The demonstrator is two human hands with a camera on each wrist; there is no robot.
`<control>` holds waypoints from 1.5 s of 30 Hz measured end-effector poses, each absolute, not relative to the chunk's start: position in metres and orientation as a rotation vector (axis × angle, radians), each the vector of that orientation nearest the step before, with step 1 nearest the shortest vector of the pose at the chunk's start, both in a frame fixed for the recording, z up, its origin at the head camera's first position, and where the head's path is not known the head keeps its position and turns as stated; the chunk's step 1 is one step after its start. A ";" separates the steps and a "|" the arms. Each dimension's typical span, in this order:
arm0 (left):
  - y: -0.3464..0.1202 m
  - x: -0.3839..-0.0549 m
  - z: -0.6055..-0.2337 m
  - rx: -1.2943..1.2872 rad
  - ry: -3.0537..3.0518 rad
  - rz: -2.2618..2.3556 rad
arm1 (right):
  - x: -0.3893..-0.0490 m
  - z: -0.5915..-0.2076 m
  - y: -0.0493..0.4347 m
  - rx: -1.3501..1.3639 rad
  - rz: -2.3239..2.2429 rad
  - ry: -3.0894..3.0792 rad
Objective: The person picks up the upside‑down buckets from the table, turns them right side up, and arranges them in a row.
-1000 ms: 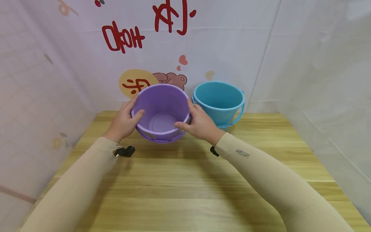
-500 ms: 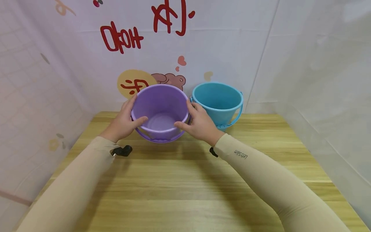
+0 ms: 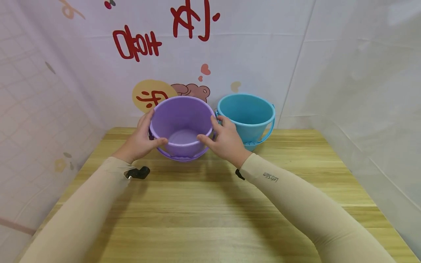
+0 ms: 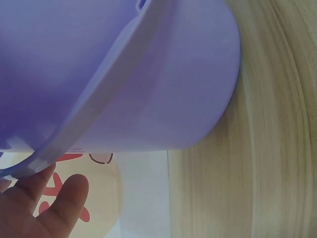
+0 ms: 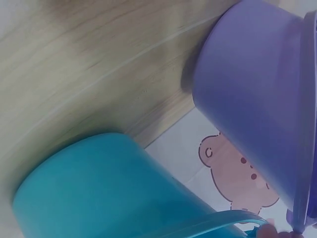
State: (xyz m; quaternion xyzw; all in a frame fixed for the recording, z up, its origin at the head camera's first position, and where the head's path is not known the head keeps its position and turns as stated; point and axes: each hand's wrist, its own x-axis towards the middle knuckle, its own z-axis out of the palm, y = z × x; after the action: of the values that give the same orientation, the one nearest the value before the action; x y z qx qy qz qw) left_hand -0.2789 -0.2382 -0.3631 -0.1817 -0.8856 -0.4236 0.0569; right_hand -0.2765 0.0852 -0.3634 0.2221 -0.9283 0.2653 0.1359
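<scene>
In the head view a purple bucket (image 3: 181, 117) stands at the back of the wooden table, its mouth facing up towards me. My left hand (image 3: 139, 140) holds its left side, the thumb at the front of the rim. On the other side my right hand (image 3: 227, 140) has its thumb on the rim and its fingers along the outside. The left wrist view shows fingers (image 4: 67, 206) by the rim of the purple bucket (image 4: 168, 79). Close to the right hand stands a blue bucket (image 3: 246, 113), its handle hanging down in front.
A white printed cloth (image 3: 243, 44) with red writing hangs behind the buckets. More pale cloth (image 3: 371, 98) closes off the right side. Bare wooden tabletop (image 3: 197, 219) lies in front of the buckets, between the sleeved forearms.
The left thumb has slid down from inside the purple bucket to its front rim. The right hand has barely shifted. Both buckets stay nearly in place; the view has drifted slightly.
</scene>
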 end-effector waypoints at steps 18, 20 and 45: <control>-0.234 -0.277 -0.364 -0.376 -2.749 -1.194 | -0.278 -0.359 0.073 0.581 0.659 -2.718; -0.232 -0.277 -0.365 -0.366 -2.748 -1.200 | -0.278 -0.358 0.072 0.581 0.670 -2.718; -0.216 -0.282 -0.369 -0.264 -2.716 -1.163 | -0.287 -0.354 0.057 0.498 0.663 -2.791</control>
State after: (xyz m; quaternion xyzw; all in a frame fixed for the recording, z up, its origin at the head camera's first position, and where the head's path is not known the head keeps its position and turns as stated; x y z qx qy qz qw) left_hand -0.2824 -0.2160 -0.3687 -0.0885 -0.9122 -0.3904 0.0874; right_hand -0.2868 0.0570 -0.3539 0.1699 -0.9522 0.2264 0.1146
